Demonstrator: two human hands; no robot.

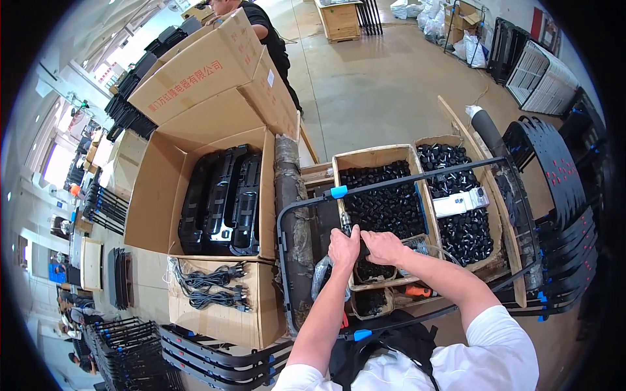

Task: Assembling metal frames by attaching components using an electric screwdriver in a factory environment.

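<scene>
My left hand (343, 247) is closed around a dark tool with a metal tip (346, 220), which points away from me. Close beside it, my right hand (383, 249) curls its fingers at the tool's dark body, mostly hidden by both hands. A large black tubular frame (417, 176) with rounded corners and blue clips (339, 191) lies around my hands, its far bar passing over the bins. Beyond my hands, a wooden bin (381, 202) holds many small black knobs. Smaller trays of dark parts (373, 302) sit under and near my wrists.
At left stands an open cardboard box (151, 212) with black plastic housings (225, 199); coiled black cables (212, 285) lie on cardboard before it. A second bin (463, 234) of black knobs carries a white box (461, 203). Stacked frames (567, 254) line the right. A person (264, 32) stands beyond the box.
</scene>
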